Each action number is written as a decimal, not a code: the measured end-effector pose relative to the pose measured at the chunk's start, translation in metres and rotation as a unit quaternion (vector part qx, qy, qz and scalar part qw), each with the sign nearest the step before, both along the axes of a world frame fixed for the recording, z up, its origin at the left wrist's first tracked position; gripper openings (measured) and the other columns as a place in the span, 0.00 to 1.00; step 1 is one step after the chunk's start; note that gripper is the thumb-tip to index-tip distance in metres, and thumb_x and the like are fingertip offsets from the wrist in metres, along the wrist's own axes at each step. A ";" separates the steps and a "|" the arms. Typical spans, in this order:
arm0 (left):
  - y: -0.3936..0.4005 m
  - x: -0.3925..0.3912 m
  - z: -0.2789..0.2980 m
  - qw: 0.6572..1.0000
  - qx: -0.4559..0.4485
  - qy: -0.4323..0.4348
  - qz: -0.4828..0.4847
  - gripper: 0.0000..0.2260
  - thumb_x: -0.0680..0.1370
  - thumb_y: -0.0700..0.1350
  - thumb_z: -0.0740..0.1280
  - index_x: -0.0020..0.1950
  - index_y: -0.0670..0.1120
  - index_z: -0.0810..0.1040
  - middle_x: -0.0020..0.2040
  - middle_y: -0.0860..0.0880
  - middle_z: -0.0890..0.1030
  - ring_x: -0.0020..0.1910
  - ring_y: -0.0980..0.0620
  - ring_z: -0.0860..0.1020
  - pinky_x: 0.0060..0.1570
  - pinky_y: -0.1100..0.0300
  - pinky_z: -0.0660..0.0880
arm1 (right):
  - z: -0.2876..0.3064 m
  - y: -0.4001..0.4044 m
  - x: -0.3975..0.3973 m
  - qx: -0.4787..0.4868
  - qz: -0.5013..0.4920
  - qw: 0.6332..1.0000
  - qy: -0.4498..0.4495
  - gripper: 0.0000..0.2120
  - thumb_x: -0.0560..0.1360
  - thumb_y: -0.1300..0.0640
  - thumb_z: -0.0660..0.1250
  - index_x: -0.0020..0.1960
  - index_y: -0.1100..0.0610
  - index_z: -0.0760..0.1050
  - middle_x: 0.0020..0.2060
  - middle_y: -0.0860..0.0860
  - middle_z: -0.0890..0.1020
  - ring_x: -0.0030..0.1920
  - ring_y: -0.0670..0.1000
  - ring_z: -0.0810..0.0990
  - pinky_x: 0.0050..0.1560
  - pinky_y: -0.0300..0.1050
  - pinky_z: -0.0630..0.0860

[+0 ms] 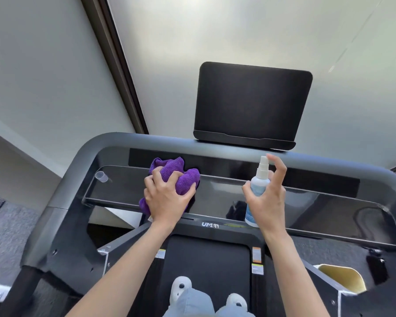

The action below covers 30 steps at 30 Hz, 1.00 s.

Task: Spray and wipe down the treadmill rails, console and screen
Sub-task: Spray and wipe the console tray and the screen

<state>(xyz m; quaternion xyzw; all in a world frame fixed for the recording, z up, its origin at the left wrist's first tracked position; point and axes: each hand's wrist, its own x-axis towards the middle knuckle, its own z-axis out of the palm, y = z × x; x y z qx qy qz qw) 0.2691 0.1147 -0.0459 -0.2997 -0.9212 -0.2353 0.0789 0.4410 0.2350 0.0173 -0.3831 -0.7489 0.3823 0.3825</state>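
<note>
My left hand grips a bunched purple cloth and holds it against the glossy black console of the treadmill, left of centre. My right hand holds a small white spray bottle upright over the console's middle, index finger raised beside the nozzle. The dark screen stands on the top rail behind the console, to the right. The grey left rail curves down toward me.
A clear plastic cap lies on the console's far left. The running belt and my feet in white shoes are below. A yellowish cup holder sits at the lower right. A frosted window fills the background.
</note>
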 end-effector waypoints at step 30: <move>0.247 0.310 -0.004 0.976 -0.034 0.013 -0.213 0.21 0.73 0.67 0.61 0.62 0.60 0.76 0.66 0.43 0.66 0.58 0.38 0.70 0.47 0.45 0.73 | 0.009 0.106 0.239 -0.008 -0.182 0.983 0.029 0.33 0.72 0.69 0.69 0.66 0.42 0.61 0.37 0.53 0.77 0.31 0.50 0.78 0.35 0.36 0.74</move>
